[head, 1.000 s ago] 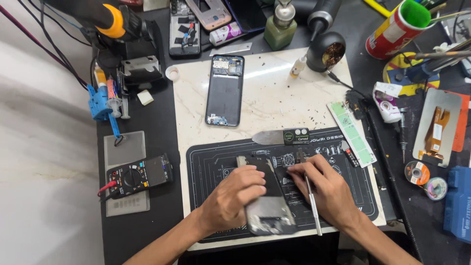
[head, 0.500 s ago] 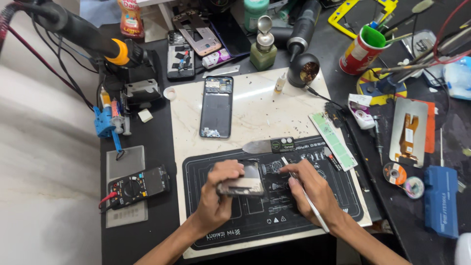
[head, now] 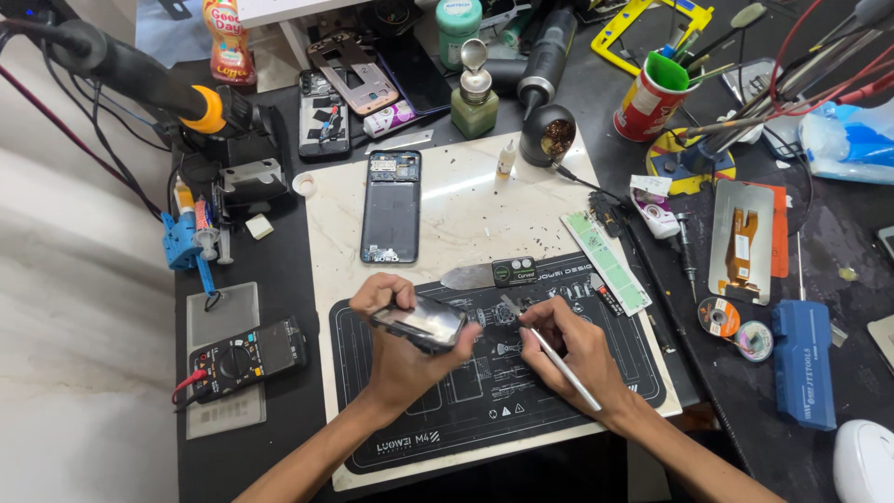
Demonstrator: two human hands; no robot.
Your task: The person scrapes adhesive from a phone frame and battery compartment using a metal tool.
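Head view: on the desk [head: 270,438], a red cup [head: 649,101] holds pens and tools. The left hand [head: 405,349] has its grip clenched on a dark phone [head: 419,323], held above the black work mat [head: 484,410], long axis running left-right and tilted. The right hand [head: 573,349] pinches white tweezers [head: 554,354], tip pointing up-left.

Left hand [head: 402,349] grips phone [head: 419,322]; right hand [head: 575,352] holds, probably, tweezers [head: 551,350].

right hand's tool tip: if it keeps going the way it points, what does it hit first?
The right hand aims its tweezers up-left. First in line, probably the flat metal blade lying on the black mat; the phone in the left hand sits beside that line. Depth unclear.
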